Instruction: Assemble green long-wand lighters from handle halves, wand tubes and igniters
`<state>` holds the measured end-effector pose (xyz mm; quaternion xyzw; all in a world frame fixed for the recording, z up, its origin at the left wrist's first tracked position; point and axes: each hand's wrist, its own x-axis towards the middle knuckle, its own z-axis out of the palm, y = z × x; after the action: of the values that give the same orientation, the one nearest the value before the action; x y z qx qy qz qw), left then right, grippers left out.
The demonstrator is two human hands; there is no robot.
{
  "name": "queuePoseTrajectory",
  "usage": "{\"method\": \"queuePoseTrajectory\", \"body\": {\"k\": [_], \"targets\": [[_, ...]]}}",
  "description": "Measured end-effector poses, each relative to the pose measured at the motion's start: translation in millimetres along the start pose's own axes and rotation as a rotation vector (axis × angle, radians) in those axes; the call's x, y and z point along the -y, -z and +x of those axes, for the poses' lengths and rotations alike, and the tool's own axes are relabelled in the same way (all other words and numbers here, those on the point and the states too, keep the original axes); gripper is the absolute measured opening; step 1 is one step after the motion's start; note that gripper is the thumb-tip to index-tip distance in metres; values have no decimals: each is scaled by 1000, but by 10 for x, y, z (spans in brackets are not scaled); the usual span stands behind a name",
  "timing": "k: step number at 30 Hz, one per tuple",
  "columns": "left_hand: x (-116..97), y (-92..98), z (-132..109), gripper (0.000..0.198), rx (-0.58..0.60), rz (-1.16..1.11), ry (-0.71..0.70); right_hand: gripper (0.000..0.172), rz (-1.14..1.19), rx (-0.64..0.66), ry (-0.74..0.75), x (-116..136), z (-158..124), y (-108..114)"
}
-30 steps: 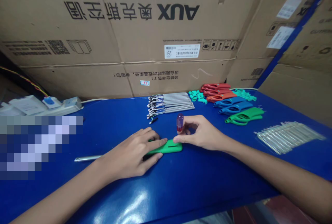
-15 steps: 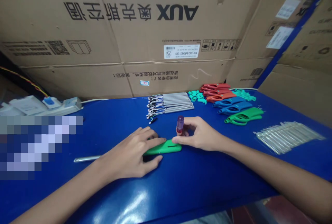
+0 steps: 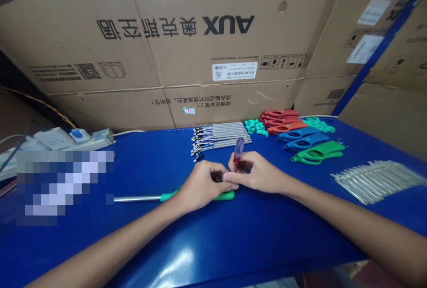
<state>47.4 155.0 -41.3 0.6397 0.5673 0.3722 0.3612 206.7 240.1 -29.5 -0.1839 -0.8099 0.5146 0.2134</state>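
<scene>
My right hand pinches a screwdriver with a translucent red and blue handle, its top leaning away from me. Its tip is hidden among my fingers. My left hand curls over a long green plastic handle, which lies on its side on the blue table. A metal tube sticks out of the handle's left end. Both hands nearly touch above the handle, and what lies under my fingers there is hidden.
Beyond my hands lie wired metal rods, small teal parts, and red, blue and green handles. Bagged metal tubes lie at the right, a power strip at the far left, and cardboard boxes stand behind the table.
The green handle has rolled from showing its slotted face onto its side. My left hand has shifted right over it, and the screwdriver now leans the other way. The view has shifted slightly.
</scene>
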Motion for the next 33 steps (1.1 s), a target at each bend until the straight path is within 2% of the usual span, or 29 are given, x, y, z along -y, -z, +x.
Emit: {"method": "queuePoseTrajectory", "body": {"k": [3, 7, 11, 15, 19, 22, 25, 27, 29, 33], "targets": [[-4, 9, -45, 24, -5, 45, -24, 39, 102, 56, -28, 7, 24, 14], [-46, 15, -64, 22, 2, 82, -66, 32, 216, 175, -6, 54, 30, 99], [-85, 23, -79, 17, 83, 66, -131, 30, 296, 267, -34, 74, 14, 160], [-120, 25, -118, 19, 108, 158, -199, 35, 307, 202, -52, 82, -3, 117], [-112, 10, -121, 8, 65, 190, -195, 35, 158, 62, 26, 78, -10, 54], [-81, -4, -104, 19, 6, 140, -144, 42, 160, 25, 11, 40, -7, 25], [-60, -11, -101, 20, 13, 101, -130, 43, 197, 60, -13, 21, -2, 32], [-57, -9, -107, 20, 23, 97, -143, 38, 194, 97, 17, 39, -2, 68], [-60, -2, -111, 19, 32, 92, -163, 29, 212, 173, 27, 73, -4, 123], [-73, 31, -110, 17, 110, 62, -225, 20, 292, 326, -55, 131, -13, 219]]}}
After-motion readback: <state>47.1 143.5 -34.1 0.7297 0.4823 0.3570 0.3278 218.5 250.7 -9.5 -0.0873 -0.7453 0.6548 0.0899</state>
